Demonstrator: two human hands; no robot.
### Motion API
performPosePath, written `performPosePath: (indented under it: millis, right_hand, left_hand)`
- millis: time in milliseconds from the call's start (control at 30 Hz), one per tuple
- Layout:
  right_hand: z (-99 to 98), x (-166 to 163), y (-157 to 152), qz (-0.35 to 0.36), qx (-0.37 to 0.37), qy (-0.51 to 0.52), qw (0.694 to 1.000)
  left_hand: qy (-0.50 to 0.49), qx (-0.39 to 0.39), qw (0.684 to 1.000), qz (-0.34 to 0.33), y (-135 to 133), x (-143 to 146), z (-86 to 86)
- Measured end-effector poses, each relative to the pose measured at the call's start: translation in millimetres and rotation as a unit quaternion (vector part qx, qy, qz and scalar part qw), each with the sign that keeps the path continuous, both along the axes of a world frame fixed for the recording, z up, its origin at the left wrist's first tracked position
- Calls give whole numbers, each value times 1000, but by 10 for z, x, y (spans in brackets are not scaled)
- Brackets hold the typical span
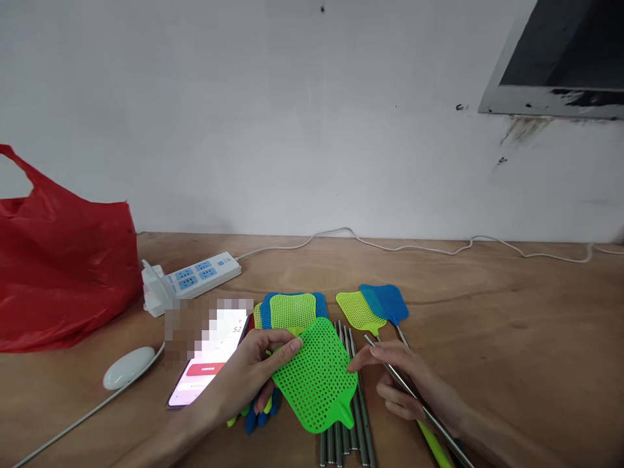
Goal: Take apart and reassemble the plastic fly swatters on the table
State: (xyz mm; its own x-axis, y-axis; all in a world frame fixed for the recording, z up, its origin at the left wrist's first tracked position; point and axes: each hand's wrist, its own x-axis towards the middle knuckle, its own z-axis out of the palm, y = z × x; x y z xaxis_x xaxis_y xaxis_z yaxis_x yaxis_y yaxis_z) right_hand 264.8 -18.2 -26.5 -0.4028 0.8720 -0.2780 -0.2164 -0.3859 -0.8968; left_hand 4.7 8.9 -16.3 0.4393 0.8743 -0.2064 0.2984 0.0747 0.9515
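My left hand (248,367) pinches the upper left edge of a bright green fly swatter head (319,377), whose short socket points down and toward me. A thin metal rod (446,432) is in my right hand (412,377), slanting from upper left to lower right. Rod and socket are apart. Beneath the green head lie several metal rods (365,435), partly covered. Behind it are stacked yellow-green and blue swatter heads (293,309). Small blue and green pieces (253,416) show under my left hand. To the right are a yellow-green swatter (358,309) and a blue swatter (390,302), both on rods.
A lit phone (214,361) lies left of my left hand. Farther left are a white power strip (195,276), a white oval device (129,368) on a cable and a red plastic bag (68,273). A white cord (400,248) runs along the wall (292,130).
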Motion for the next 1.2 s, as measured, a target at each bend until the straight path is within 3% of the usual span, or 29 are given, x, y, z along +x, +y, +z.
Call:
performPosePath:
  millis: [200,300,467,667,1200]
  right_hand:
    - [-32,27,27,-64,7,-1,998]
    - [-8,26,26,-82,14,10,996]
    - [18,12,23,-47,2,18,999]
    - [-4,60,44,-39,56,7,998]
    - [-32,57,63,-37,60,33,997]
  left_hand:
    - [-30,66,993,93,-11,27,117]
    - [-19,69,993,92,-28,36,157]
    - [27,60,996,51,-8,21,63]
    - [43,135,978,155,135,-125,52]
    - [230,305,917,113,298,-225,-23]
